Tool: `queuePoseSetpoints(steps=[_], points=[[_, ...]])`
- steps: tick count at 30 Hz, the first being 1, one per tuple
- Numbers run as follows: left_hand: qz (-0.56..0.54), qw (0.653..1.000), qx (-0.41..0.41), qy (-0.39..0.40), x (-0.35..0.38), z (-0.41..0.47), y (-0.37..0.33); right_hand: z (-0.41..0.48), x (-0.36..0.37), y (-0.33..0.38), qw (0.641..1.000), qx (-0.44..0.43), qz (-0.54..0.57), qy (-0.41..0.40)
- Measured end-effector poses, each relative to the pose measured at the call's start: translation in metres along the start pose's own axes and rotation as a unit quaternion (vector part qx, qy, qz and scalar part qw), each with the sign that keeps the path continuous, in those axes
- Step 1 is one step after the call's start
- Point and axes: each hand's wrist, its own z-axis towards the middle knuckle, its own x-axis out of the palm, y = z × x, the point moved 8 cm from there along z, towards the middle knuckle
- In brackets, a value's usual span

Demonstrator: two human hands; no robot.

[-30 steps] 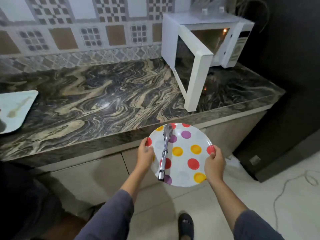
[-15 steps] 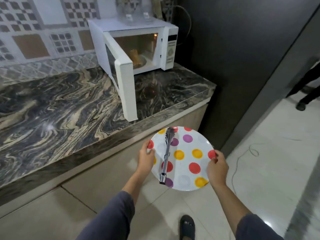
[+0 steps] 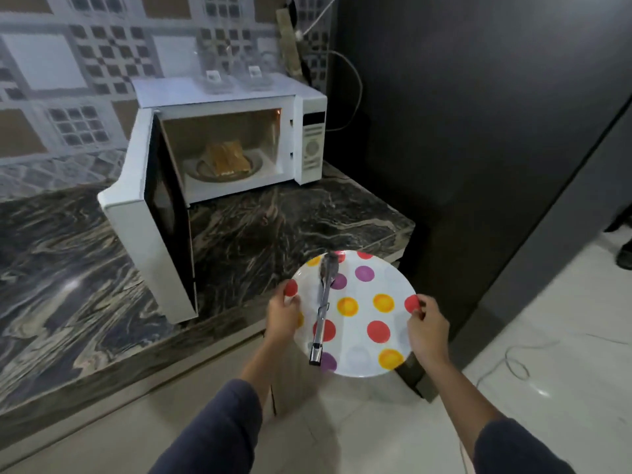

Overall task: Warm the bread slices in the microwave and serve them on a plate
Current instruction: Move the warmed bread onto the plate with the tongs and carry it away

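Countertop (image 3: 273, 217) behind plate (image 3: 365, 285) between left hand (image 3: 282, 316) and right hand (image 3: 427, 328)

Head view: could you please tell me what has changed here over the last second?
The person has stepped right along the counter, so the microwave now faces the camera and the bread slices inside it show clearly. Unchanged: left hand and right hand grip the plate by its rim, tongs lie on it, microwave door open.
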Motion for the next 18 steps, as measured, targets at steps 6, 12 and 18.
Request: queuePoseSetpoints(steps=[6,12,18], points=[[-0.023,0.998,0.019,-0.056,-0.001,0.063,-0.026,0.079,0.050,0.031,0.998,-0.028,-0.020,0.055],[-0.025,0.992,0.011,-0.127,-0.026,0.143,-0.036,0.149,0.131,0.072,0.992,-0.059,-0.036,0.101],[0.010,0.985,-0.010,-0.174,-0.055,0.213,-0.042,0.210,0.211,0.113,0.985,-0.098,-0.046,0.134]])
